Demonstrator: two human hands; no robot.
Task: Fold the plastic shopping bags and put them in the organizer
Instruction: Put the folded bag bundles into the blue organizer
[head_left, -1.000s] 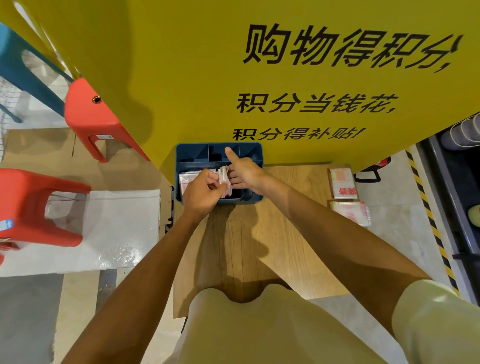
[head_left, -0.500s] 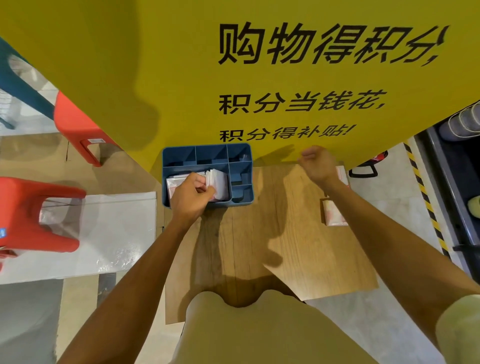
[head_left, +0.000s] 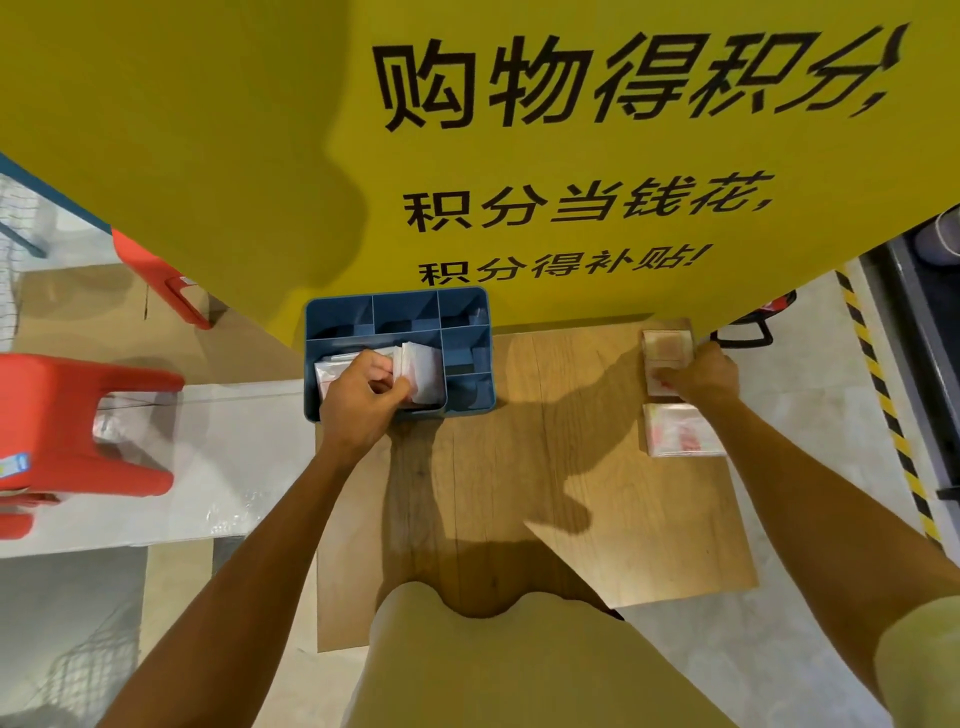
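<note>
A blue compartmented organizer (head_left: 467, 312) stands at the far left of the wooden table (head_left: 545, 467), against a yellow sign. Folded white-and-red plastic bags (head_left: 418, 371) stand upright in its large front compartment. My left hand (head_left: 363, 395) reaches into that compartment with curled fingers holding the bags. At the table's far right lies a folded bag (head_left: 667, 345), and my right hand (head_left: 704, 374) grips its near edge. A second folded bag (head_left: 678, 431) lies just nearer me, untouched.
The yellow sign (head_left: 519, 156) with black characters rises right behind the table. Red stools (head_left: 67, 415) and a white panel stand on the floor to the left. A black-and-yellow hazard stripe (head_left: 883, 395) runs along the floor on the right.
My right hand left the organizer, swung right across the table and came down on the far folded bag. My left hand stayed in the organizer with the bags.
</note>
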